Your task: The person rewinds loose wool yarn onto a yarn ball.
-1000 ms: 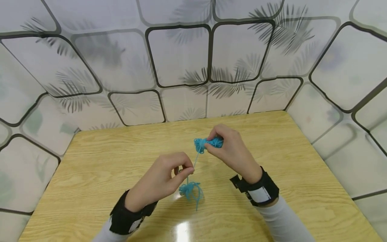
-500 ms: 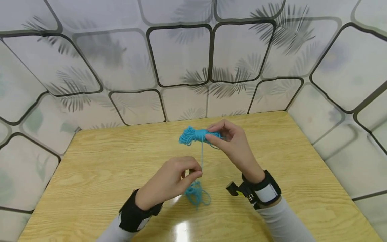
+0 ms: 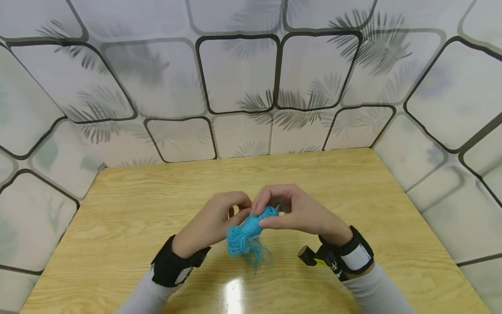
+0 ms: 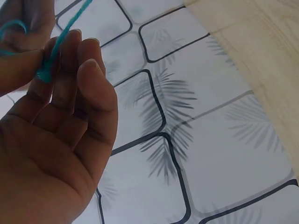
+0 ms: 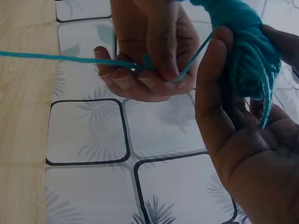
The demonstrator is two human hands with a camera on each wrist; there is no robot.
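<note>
A bundle of turquoise yarn, wrapped round its middle with looped ends, is held between the thumb and fingers of my right hand. In the right wrist view the wound yarn sits in that hand's grip. Close beside it, my left hand pinches a single yarn strand between thumb and fingers. The strand runs from the pinch up to the bundle on one side and off the other way. Below the bundle, in the head view, shows a loose tangle of the same yarn.
A wood-grain table lies under both hands. Patterned panels stand behind it and at both sides. Black straps with small cameras sit on the wrists. Light glares off the table's near part.
My right hand has come down and nearer with the bundle, which now tilts with its looped end toward the lower left. The left hand has kept pinching the strand; the two hands are now side by side.
</note>
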